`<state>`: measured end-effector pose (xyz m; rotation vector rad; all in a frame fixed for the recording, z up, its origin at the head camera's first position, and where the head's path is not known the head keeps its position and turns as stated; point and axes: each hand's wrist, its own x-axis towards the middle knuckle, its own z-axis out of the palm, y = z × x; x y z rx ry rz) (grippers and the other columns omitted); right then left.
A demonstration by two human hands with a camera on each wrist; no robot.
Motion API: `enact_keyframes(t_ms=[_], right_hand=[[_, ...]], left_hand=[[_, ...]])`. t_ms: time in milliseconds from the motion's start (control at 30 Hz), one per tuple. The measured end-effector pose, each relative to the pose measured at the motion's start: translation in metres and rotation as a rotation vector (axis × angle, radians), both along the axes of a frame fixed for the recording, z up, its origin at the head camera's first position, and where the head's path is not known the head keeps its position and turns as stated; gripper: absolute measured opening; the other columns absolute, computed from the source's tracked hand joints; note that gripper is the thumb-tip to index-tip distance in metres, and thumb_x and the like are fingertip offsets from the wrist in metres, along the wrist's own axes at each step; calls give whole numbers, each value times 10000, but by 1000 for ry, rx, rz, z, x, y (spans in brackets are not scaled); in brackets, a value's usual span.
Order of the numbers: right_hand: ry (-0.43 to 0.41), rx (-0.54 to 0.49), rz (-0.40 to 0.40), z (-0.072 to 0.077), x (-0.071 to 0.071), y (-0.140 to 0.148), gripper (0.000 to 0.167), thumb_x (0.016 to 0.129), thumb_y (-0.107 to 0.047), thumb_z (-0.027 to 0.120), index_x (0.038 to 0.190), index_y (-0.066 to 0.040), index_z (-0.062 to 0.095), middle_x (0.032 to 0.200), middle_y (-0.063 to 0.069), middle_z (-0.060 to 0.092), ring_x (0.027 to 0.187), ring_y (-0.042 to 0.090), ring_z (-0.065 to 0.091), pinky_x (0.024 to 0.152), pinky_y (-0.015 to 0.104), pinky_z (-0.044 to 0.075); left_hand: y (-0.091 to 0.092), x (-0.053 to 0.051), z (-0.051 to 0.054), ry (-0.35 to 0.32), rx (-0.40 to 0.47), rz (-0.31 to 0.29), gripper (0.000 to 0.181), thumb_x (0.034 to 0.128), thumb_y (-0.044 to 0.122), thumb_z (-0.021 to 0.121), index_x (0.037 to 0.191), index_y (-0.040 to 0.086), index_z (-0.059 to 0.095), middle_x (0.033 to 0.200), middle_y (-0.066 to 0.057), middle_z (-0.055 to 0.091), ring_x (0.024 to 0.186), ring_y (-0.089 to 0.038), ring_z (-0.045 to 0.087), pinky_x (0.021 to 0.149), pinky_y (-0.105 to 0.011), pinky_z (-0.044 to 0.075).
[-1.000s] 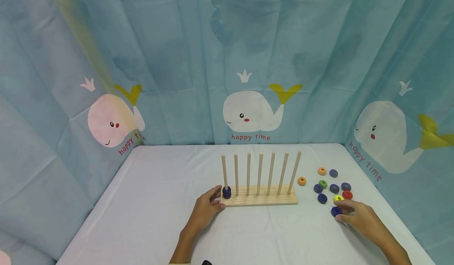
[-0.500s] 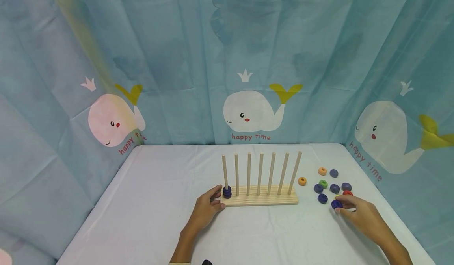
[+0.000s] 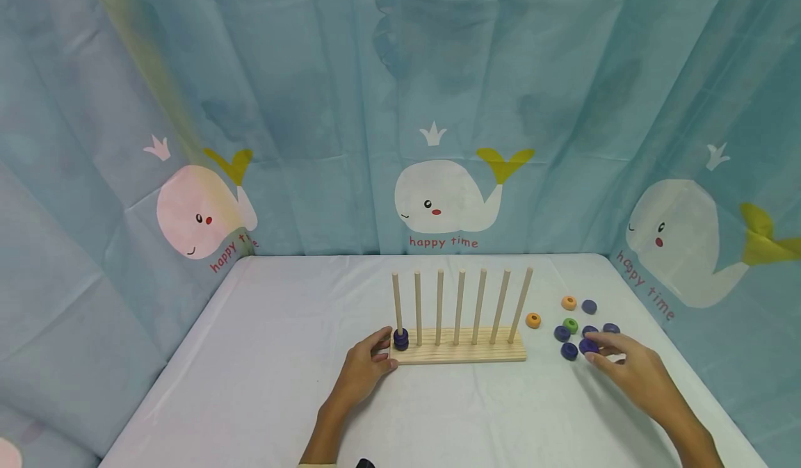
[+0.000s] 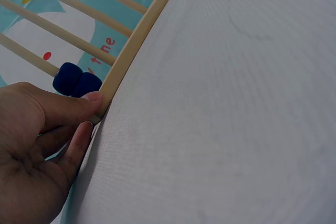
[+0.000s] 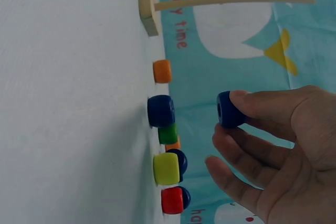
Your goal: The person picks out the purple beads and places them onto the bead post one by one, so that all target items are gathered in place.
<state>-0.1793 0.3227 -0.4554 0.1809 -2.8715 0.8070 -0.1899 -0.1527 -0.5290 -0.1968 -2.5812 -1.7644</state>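
A wooden peg rack [image 3: 459, 354] stands on the table, with several upright pegs in a row. Two dark blue beads [image 3: 400, 339] are stacked on its leftmost peg. My left hand [image 3: 363, 367] grips the left end of the rack's base; in the left wrist view its thumb [image 4: 86, 104] presses on the wood beside the beads. Off to the right, my right hand [image 3: 641, 374] pinches a dark blue bead [image 5: 230, 109] between thumb and fingers, lifted above the table. Its hole shows in the right wrist view.
Loose beads lie right of the rack: orange [image 3: 533, 320], green [image 3: 570, 326], several blue [image 3: 569, 351], yellow [image 5: 166, 169] and red [image 5: 172, 200]. My right hand hides the last two in the head view. A whale-print curtain [image 3: 450, 106] hangs behind the white table [image 3: 281, 357].
My right hand has raised the blue bead from the table and carried it slightly left and away from me, over the other beads. The left hand and rack have stayed put.
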Motion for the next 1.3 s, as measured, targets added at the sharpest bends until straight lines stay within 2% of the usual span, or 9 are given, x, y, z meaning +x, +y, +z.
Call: enact_keyframes(t_ms=[67,300,333,433,567,733,967,1200,1300], right_hand=[[22,3,-5,1,1,-2,437,959,-273,808,1309,-27,720,1199,192,762,1028,363,729,763,289,631],[75,-70,-35,5,1,-10,473,967,-312,801,1324,-20,695,1177,197,760,1112,441,698,923,643,592],[87,-75,-39,6,1,-12,475,968,-322,799,1323,-24,696,1162,183,765,1115,438,696,921,633,595],[122,-75,-37,8,0,-16,479,970,-357,796,1318,-42,701,1139,143,773,1103,389,701,883,356,645],[195,-99,-20,11,-3,-21,433,961,-321,812,1295,-64,716,1094,89,778,1009,161,704,775,19,494],[256,-149,-4,14,-5,-27,381,955,-267,821,1279,-85,733,1036,43,766,900,-91,592,736,31,502],[261,-187,-18,24,-5,-43,402,979,-337,791,1308,-114,726,1085,52,754,923,-1,671,737,69,550],[344,-223,16,33,-9,-58,356,988,-268,785,1285,-79,728,1087,49,747,974,-155,573,849,-28,469],[376,-232,39,39,-9,-63,338,986,-231,786,1277,-70,729,1083,33,741,962,-150,584,864,-24,469]], left_hand=[[0,-1,0,-5,0,0,662,922,-16,772,1535,-9,521,1468,-247,604,1306,-384,642,1032,-279,601],[-1,-1,-2,-3,2,-6,663,927,3,774,1538,-4,517,1455,-245,613,1308,-381,641,1042,-281,596],[-2,-1,-2,-3,3,-6,664,926,3,776,1538,-4,518,1456,-244,612,1311,-381,638,1043,-281,595],[-3,0,-2,3,5,-10,661,923,2,778,1532,-12,521,1457,-251,611,1316,-389,633,1049,-297,595],[-2,1,-1,11,7,-12,660,918,-1,781,1525,-24,524,1462,-259,606,1330,-400,622,1059,-315,590],[-2,0,-1,15,8,-10,660,914,-6,783,1522,-25,528,1464,-256,606,1331,-395,622,1058,-315,591],[-3,1,-1,12,11,-14,671,916,9,792,1527,-32,517,1462,-258,605,1330,-399,620,1060,-319,590],[-3,0,-1,14,22,-16,667,916,-2,784,1526,-37,516,1471,-260,599,1339,-399,614,1065,-324,587],[-2,0,-1,15,19,-14,664,916,-5,781,1526,-34,518,1465,-258,603,1333,-395,619,1063,-325,588]])
